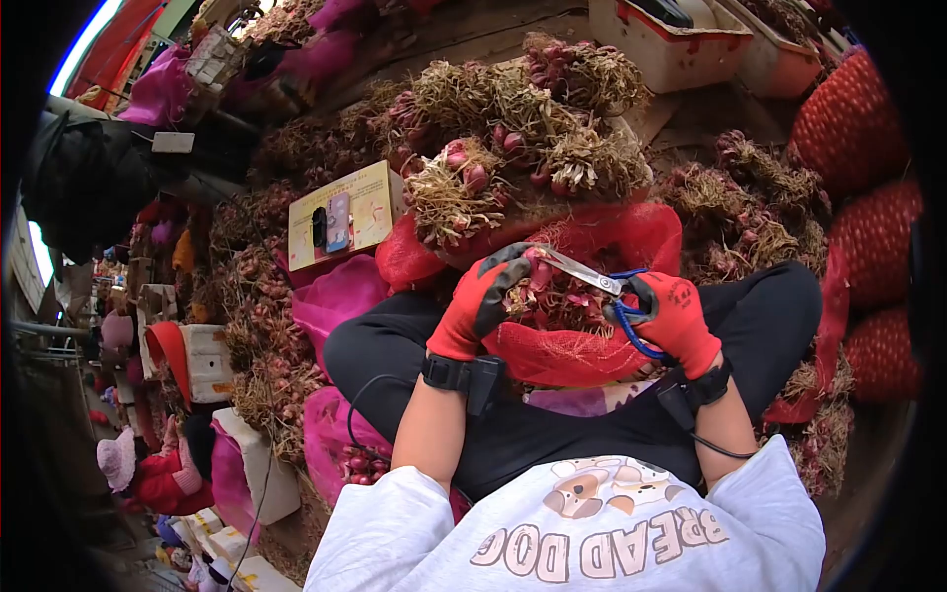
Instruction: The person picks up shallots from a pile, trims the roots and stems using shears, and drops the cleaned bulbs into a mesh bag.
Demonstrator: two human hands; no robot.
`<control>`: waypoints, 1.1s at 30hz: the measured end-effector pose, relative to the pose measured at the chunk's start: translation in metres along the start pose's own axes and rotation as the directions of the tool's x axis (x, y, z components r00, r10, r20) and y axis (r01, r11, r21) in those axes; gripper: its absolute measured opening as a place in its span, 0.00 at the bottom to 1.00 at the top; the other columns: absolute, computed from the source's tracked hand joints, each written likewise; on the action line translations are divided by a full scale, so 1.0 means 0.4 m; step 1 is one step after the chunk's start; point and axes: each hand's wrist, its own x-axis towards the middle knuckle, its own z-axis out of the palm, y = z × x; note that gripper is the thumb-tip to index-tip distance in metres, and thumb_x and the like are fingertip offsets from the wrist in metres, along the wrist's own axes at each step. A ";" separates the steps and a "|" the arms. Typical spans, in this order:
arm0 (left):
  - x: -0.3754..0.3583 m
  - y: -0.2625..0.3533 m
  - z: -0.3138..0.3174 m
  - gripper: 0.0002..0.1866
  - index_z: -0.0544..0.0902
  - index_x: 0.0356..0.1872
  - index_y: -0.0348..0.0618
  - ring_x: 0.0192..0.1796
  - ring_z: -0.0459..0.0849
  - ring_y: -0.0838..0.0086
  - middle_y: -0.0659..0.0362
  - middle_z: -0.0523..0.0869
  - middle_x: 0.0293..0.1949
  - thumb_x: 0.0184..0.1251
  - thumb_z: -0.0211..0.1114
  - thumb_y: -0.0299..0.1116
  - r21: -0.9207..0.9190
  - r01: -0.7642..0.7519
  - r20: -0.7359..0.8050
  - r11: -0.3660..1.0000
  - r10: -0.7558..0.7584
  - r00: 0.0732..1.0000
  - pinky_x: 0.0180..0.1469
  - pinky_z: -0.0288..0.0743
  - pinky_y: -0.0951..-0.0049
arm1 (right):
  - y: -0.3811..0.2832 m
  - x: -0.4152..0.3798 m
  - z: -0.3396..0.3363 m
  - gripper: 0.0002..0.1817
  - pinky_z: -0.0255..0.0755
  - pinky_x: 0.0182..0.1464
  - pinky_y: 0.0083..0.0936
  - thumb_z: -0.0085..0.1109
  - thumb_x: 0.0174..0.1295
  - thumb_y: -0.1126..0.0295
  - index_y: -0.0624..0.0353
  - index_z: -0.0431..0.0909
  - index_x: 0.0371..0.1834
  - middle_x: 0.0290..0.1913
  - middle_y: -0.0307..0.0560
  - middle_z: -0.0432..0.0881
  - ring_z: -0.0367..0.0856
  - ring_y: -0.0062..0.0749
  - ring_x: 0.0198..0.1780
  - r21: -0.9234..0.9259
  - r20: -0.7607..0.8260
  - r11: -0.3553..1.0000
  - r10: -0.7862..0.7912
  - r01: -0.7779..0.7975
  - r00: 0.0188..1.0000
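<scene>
My left hand [483,296], in a red glove with dark-coated fingers, is closed around a reddish shallot [537,264] by its dry stalk end. My right hand [677,318], gloved the same way, grips the blue handles of a pair of scissors [584,272]. The silver blades point left, and their tips reach the shallot at my left fingers. Below both hands a red mesh bag [538,355] lies open between my crossed legs, with loose shallots and dry trimmings [567,304] inside it. How far the blades are apart is hard to make out.
Bundles of dried shallots [493,109] are heaped ahead and on both sides. To the left, a yellow box [370,192] carries a phone [337,222]. Full red mesh sacks [850,123] line the right. White foam crates [681,44] stand beyond. A person in a pink hat [116,459] sits far left.
</scene>
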 end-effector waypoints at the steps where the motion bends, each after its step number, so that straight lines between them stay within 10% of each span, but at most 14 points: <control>1: 0.001 -0.006 -0.002 0.19 0.76 0.56 0.33 0.51 0.79 0.75 0.55 0.83 0.48 0.73 0.52 0.36 -0.010 0.017 0.002 1.000 -0.017 1.000 0.58 0.69 0.76 | -0.002 0.002 -0.006 0.15 0.71 0.33 0.33 0.70 0.50 0.58 0.56 0.80 0.34 0.29 0.47 0.79 0.80 0.44 0.31 -0.034 -0.011 0.999 -0.010 0.010 1.000; 17: -0.003 -0.118 -0.033 0.16 0.76 0.55 0.35 0.56 0.80 0.60 0.47 0.79 0.55 0.73 0.53 0.33 0.497 -0.358 0.158 0.790 0.323 0.933 0.59 0.71 0.70 | 0.029 -0.021 0.060 0.15 0.72 0.32 0.38 0.65 0.54 0.56 0.55 0.78 0.33 0.28 0.48 0.81 0.81 0.45 0.31 0.012 0.040 0.999 0.045 -0.045 0.998; 26: -0.019 -0.093 0.007 0.18 0.75 0.58 0.37 0.61 0.76 0.61 0.50 0.76 0.60 0.68 0.55 0.23 0.183 0.028 0.050 0.983 -0.038 0.998 0.61 0.70 0.64 | 0.049 -0.026 0.069 0.16 0.72 0.32 0.39 0.65 0.55 0.57 0.57 0.77 0.36 0.28 0.52 0.79 0.80 0.50 0.31 -0.210 0.090 0.977 0.049 -0.029 0.995; 28: -0.019 -0.076 0.020 0.17 0.74 0.58 0.37 0.53 0.78 0.68 0.54 0.79 0.53 0.70 0.56 0.25 0.207 -0.164 0.060 0.964 0.155 0.986 0.53 0.73 0.69 | 0.053 -0.026 0.078 0.17 0.72 0.33 0.38 0.66 0.54 0.56 0.56 0.78 0.37 0.29 0.53 0.80 0.80 0.50 0.32 -0.109 0.100 0.990 0.105 -0.094 0.989; 33: 0.009 -0.044 0.053 0.19 0.73 0.59 0.39 0.37 0.75 0.85 0.65 0.78 0.39 0.68 0.60 0.27 -0.206 0.189 -0.145 0.960 -0.221 0.964 0.38 0.71 0.82 | 0.001 -0.009 0.030 0.18 0.73 0.35 0.37 0.65 0.54 0.51 0.53 0.80 0.36 0.33 0.49 0.83 0.82 0.46 0.35 0.000 0.042 0.986 0.166 -0.166 0.985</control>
